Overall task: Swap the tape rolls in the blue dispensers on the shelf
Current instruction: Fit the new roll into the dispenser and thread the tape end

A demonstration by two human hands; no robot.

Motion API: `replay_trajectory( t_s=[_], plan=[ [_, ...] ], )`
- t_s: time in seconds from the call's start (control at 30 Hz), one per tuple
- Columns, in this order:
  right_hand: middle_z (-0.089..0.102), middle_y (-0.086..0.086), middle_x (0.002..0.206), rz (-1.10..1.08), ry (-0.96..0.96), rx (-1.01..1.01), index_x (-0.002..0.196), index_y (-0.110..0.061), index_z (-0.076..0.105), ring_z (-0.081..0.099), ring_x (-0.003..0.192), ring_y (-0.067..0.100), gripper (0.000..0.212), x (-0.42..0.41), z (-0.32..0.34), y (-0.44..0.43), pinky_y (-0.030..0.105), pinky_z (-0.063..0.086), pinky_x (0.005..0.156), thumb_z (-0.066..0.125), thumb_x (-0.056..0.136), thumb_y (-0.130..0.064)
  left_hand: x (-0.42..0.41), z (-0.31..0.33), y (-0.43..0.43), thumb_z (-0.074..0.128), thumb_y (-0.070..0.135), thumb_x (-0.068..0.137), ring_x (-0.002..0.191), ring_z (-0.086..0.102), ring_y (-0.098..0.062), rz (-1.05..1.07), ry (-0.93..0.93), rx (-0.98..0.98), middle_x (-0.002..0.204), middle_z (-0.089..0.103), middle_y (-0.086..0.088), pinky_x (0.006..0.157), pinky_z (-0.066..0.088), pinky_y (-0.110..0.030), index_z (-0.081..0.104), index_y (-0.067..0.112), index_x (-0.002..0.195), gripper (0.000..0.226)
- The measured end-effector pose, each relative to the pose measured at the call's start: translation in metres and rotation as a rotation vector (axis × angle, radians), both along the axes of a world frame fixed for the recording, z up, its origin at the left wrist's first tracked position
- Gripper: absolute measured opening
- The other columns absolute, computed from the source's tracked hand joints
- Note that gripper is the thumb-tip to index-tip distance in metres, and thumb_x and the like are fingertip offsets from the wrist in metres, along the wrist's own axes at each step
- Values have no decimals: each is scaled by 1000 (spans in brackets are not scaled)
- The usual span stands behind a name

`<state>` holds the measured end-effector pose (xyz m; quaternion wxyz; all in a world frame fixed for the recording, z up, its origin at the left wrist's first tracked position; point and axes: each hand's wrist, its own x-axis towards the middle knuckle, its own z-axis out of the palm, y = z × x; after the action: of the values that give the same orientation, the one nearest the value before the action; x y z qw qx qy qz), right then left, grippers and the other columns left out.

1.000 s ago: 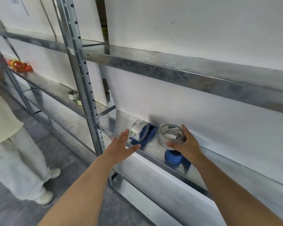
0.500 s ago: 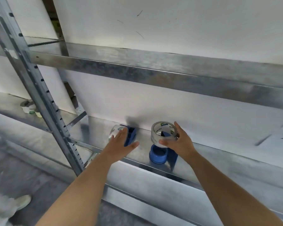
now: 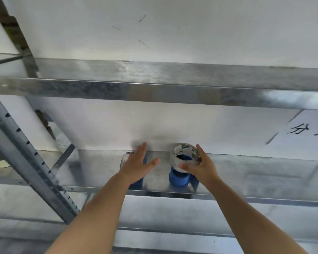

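Tape roll (image 3: 181, 151) gripped by right hand (image 3: 200, 167); left hand (image 3: 136, 165) fingers (image 3: 142, 150) straight.

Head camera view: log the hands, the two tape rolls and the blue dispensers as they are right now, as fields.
shelf: metal, holds both dispensers
right dispenser: blue, directly under right tape roll
right tape roll: tilted, blue visible through its hole
right hand: grips right tape roll
left dispenser: blue, mostly hidden
left tape roll: only an edge shows
left hand: fingers straight, over left dispenser; contact unclear

Storeroom or warehouse: galvanised metal shelving (image 3: 154, 92), perforated upright (image 3: 26, 149), handwritten paper label (image 3: 308, 131) on wall.
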<state>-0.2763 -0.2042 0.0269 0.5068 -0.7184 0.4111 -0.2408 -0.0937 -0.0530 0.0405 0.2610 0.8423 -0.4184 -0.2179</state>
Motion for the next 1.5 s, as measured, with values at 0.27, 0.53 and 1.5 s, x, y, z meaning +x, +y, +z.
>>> replay_trajectory(
  t_s=[0.27, 0.53, 1.5],
  plan=[
    [57, -12, 121, -101, 36, -10, 149, -25, 27, 57, 109, 11, 106, 4, -22, 24, 21, 46, 84, 88, 62, -28, 5, 4, -4, 41, 69, 85, 146, -11, -27, -138, -14, 24, 159, -8, 9, 117, 6, -46, -8, 32, 150, 90],
    [56, -9, 128, -97, 129, -74, 149, -26, 28, 54, 110, 9, 110, 12, -24, 19, 23, 46, 87, 87, 57, -35, 6, 9, -17, 41, 73, 81, 145, -13, -26, -160, 11, 24, 158, -11, 12, 117, 11, -54, -11, 37, 149, 93],
    [37, -1, 148, 10, 314, -113, 153, -17, 10, 37, 134, 18, 115, 9, -42, 21, 30, 38, 105, 83, 67, -39, -6, -4, -22, 40, 73, 82, 146, -7, -26, -135, -11, 42, 159, -9, 10, 116, 12, -51, -10, 34, 150, 93]
  ],
)
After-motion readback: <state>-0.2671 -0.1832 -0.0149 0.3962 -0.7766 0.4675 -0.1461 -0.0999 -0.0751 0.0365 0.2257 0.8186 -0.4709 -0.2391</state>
